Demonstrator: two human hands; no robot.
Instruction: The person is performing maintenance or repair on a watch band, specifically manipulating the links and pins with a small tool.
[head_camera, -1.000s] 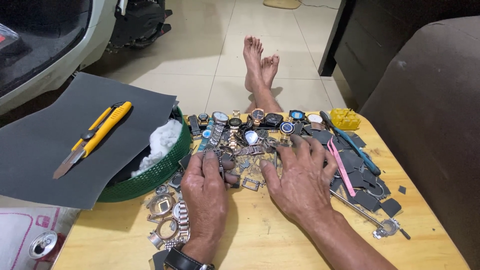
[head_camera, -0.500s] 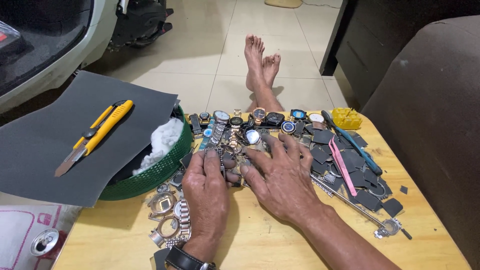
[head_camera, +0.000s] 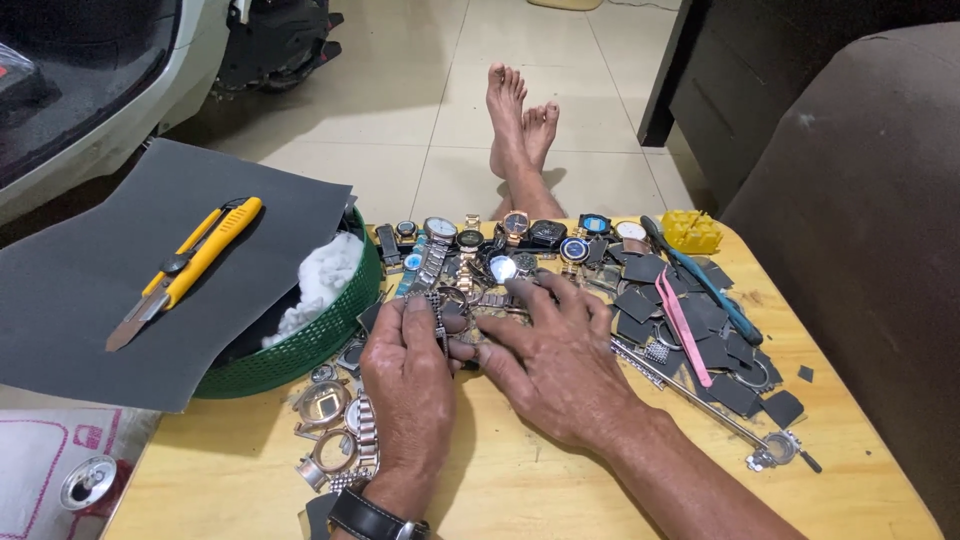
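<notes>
My left hand (head_camera: 405, 370) pinches a metal watch band (head_camera: 437, 310) between thumb and fingertips, so those fingers are closed on it, holding it just above the counter (head_camera: 560, 490). The band's long axis runs away from me, toward the row of watches (head_camera: 500, 235) lined up at the counter's far edge. My right hand (head_camera: 555, 365) lies flat and spread, fingers released, palm down on the heap of watch parts (head_camera: 500, 300) just to the right of the band; its index finger reaches in toward the band's near end, almost touching my left thumb. So the band lies to the left of my right fingers and is already in my left ones; the left hand is the nearer. Farther right lie dark cut squares (head_camera: 720, 350), pink tweezers (head_camera: 683, 325) and blue pliers (head_camera: 700, 280). To the left stands a green basket (head_camera: 300, 355) under a grey sheet (head_camera: 90, 290) with a yellow knife (head_camera: 190, 265) on it.
</notes>
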